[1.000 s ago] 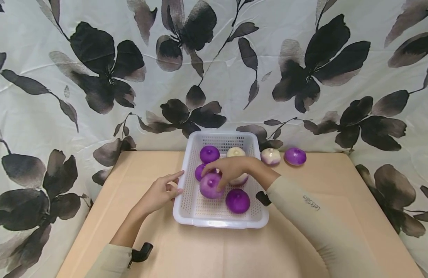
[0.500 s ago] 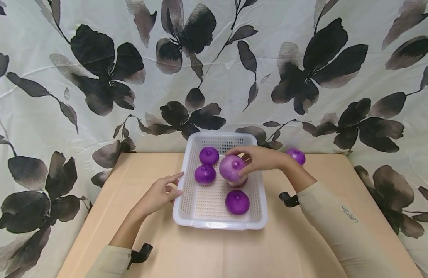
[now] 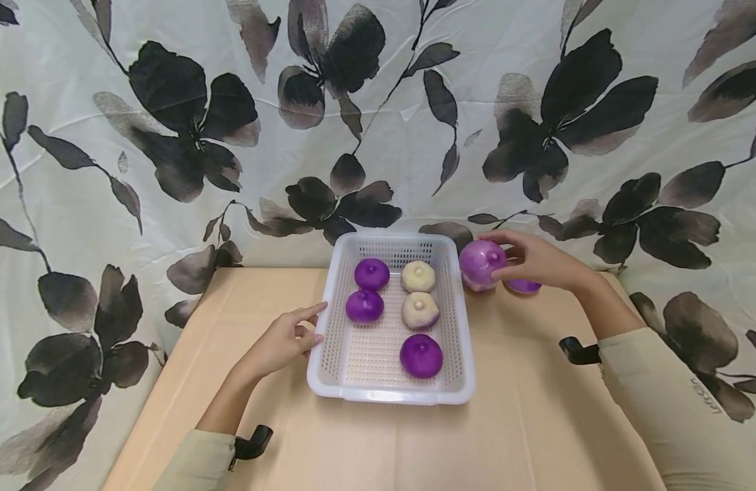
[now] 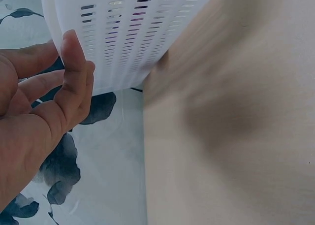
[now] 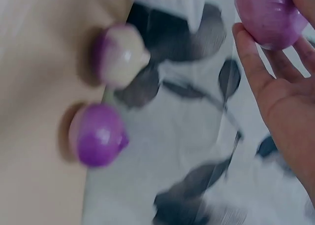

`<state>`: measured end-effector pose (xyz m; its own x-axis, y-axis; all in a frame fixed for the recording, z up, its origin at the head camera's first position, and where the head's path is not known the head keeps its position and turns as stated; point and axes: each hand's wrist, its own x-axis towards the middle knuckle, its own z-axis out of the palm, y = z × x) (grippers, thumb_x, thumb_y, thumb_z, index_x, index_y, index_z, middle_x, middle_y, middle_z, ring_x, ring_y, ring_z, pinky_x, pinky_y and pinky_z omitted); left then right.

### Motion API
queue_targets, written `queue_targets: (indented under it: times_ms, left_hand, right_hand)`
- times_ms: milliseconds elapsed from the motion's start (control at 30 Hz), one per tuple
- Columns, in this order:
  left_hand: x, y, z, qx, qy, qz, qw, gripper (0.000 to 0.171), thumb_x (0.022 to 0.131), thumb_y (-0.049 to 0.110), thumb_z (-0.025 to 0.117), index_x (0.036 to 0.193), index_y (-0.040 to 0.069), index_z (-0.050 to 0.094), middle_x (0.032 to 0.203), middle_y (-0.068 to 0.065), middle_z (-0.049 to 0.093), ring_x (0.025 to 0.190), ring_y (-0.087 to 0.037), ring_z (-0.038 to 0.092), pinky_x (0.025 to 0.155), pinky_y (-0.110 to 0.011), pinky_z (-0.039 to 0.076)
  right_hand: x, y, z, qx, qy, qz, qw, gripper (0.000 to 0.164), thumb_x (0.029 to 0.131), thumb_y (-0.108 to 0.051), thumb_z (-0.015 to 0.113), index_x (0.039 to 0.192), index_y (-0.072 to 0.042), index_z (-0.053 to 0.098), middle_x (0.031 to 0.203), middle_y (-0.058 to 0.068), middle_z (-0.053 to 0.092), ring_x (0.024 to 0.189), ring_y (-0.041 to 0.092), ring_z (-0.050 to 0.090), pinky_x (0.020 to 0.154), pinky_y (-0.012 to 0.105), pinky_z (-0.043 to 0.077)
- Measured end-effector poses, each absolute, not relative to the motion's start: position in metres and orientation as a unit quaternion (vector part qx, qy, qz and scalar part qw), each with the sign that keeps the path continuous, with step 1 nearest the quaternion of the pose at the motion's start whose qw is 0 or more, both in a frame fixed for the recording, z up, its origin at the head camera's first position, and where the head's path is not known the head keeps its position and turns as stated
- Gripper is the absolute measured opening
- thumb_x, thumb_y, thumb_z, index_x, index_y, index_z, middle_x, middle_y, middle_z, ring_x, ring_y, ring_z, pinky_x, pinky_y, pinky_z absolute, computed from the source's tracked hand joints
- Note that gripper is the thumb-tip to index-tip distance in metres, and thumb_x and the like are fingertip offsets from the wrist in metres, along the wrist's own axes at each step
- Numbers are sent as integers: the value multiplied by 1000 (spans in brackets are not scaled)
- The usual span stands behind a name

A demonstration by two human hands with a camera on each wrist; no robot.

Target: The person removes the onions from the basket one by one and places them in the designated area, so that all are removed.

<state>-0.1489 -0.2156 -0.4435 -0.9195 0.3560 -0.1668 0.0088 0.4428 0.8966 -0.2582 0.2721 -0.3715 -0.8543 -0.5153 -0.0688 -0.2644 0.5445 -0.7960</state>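
My right hand (image 3: 540,259) holds a light purple onion (image 3: 482,262) by its sides, fingers and thumb curled round it. This onion is raised above the table, in front of a white-and-purple onion (image 5: 120,56) that it mostly hides in the head view. Beside that one lies a purple onion (image 5: 100,135), partly behind my hand. My left hand (image 3: 287,342) touches the left side of a white perforated basket (image 3: 390,395) with its fingertips. Inside the basket, two purple onions (image 3: 365,307) stand at left, two whitish onions (image 3: 420,311) at right, and a darker purple onion (image 3: 421,356) nearer the front.
The basket stands on a light wood-coloured table (image 3: 378,450), close to its back edge. Behind the table hangs a white cloth (image 3: 439,198) with dark flowers. Dark wrist-worn cameras (image 3: 253,443) sit on both wrists.
My right hand has lifted the light purple onion from the basket and carried it right, past the rim, above the onions on the table. My left hand has stayed at the basket's side.
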Motion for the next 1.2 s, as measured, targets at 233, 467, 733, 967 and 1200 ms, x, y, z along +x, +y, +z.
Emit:
queue_targets:
  times_ms: [233,467,733,967,1200]
  left_hand:
    - [-149,-215,-443,106,833,515,169,64,97,-3,63,156,-2,40,115,-26,63,78,-22,69,69,-42,63]
    - [-150,-214,-442,108,834,513,171,64,97,-3,63,156,-2,40,118,-28,61,77,-22,69,69,-42,63]
    - [-150,-215,-442,106,833,515,172,65,97,-3,64,157,-2,39,109,-29,68,75,-22,69,68,-42,63]
    - [-150,-216,-444,108,830,520,169,65,96,-3,63,156,-3,39,107,-27,68,77,-22,70,68,-41,63]
    - [-149,-215,-444,110,830,520,166,64,96,-5,62,155,-4,40,117,-29,57,74,-20,68,67,-42,63]
  right_hand:
    - [-256,323,-380,-150,884,-425,120,78,92,-16,79,159,-13,37,154,19,44,135,49,52,97,35,59]
    - [-258,364,-397,-58,908,-402,104,84,97,-34,74,164,-15,27,158,29,35,137,54,46,101,45,55]
    - [-259,401,-430,10,915,-396,77,91,99,-47,67,163,-5,19,159,38,26,140,61,32,108,74,37]
    - [-257,426,-461,70,901,-420,83,96,101,-48,61,162,4,8,157,44,22,141,60,31,113,67,38]
    - [-254,435,-484,117,898,-418,71,95,102,-49,57,158,12,11,155,47,18,140,66,26,113,74,31]
